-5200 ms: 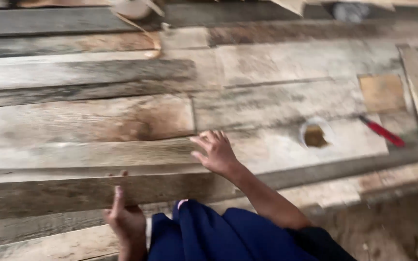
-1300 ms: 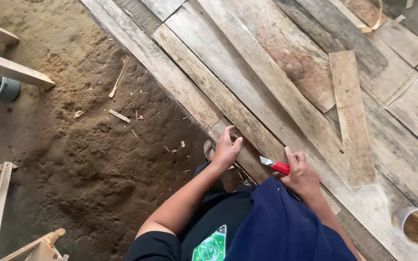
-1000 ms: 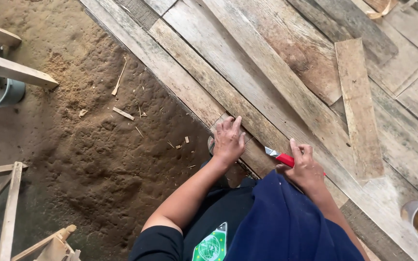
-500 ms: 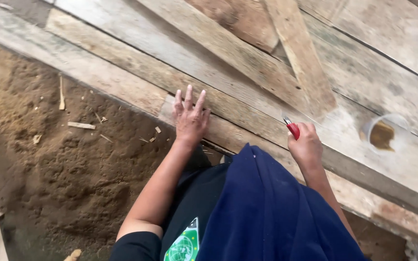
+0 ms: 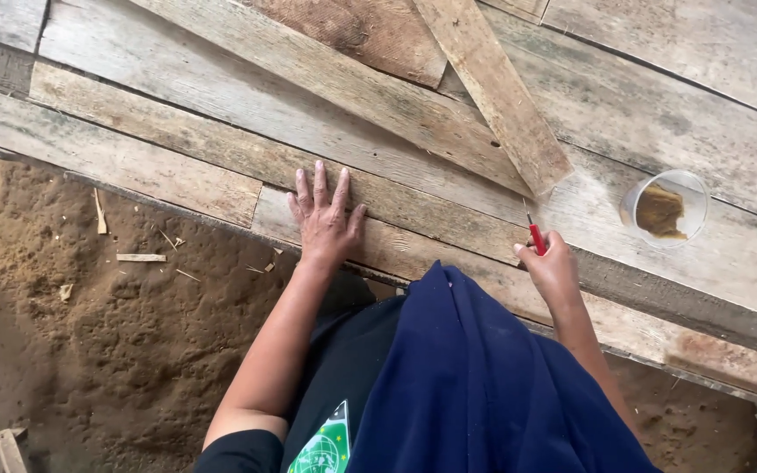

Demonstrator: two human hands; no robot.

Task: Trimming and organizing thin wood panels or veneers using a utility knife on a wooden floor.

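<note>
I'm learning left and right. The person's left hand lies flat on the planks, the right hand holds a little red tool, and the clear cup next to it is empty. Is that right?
Nearly. The clear cup is not empty: the head view shows something brown inside it. The rest holds: the left hand lies flat on the planks, and the right hand holds a little red tool.

The left hand lies flat, palm down, fingers stretched forward and slightly spread, the bare forearm running straight back toward the body. The right hand is curled into a loose fist, knuckles up, wrist bent slightly, forearm angling back to the right.
</note>
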